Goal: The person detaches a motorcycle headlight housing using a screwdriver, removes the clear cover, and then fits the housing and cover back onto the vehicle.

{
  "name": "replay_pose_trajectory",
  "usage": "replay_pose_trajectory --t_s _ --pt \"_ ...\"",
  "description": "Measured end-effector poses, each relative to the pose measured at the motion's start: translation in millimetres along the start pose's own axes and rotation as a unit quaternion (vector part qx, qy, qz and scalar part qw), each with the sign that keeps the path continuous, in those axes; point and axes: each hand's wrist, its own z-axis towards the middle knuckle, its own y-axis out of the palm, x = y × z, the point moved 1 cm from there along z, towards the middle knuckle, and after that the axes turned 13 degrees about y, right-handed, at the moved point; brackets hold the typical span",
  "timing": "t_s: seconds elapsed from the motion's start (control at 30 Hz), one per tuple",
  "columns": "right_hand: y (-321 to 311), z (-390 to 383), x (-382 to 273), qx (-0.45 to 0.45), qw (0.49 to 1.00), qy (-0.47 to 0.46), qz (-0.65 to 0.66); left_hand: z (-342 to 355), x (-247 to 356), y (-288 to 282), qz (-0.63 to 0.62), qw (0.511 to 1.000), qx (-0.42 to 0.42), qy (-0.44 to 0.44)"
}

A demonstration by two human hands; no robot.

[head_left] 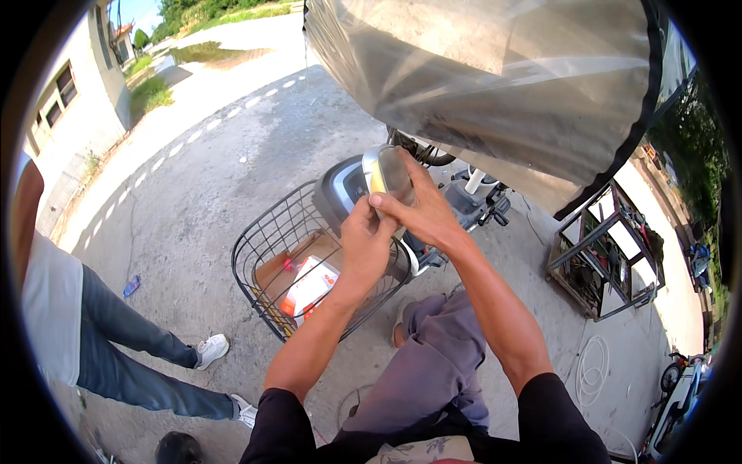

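Note:
Above a scooter's front, my right hand (429, 207) is closed around a rounded, lamp-like part (397, 175) with a silver rim and a yellow area. Its thumb presses the near edge, and the fingers reach along the right side. My left hand (365, 241) is bent closed at the lower edge of that part, its fingertips beside the right thumb. Whether the part is fixed to the scooter or loose is hidden by my hands. Just left and behind lies a grey and dark blue scooter cover (337, 193).
A black wire basket (246, 267) below my left arm holds a cardboard box and a white-and-orange package (313, 284). A person (116, 340) stands at left. A large translucent sheet (495, 85) hangs ahead. At right are a metal rack (607, 251) and a coiled white hose (592, 367).

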Motion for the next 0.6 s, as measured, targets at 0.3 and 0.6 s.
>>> replay_pose_trajectory --t_s 0.3,0.6 --pt "22 13 -4 -0.012 0.992 -0.043 -0.120 -23 0 -11 -0.049 0.988 0.134 -0.055" --pt "24 22 -12 -0.029 0.983 -0.043 -0.176 -32 19 -9 -0.159 0.964 0.186 -0.103"
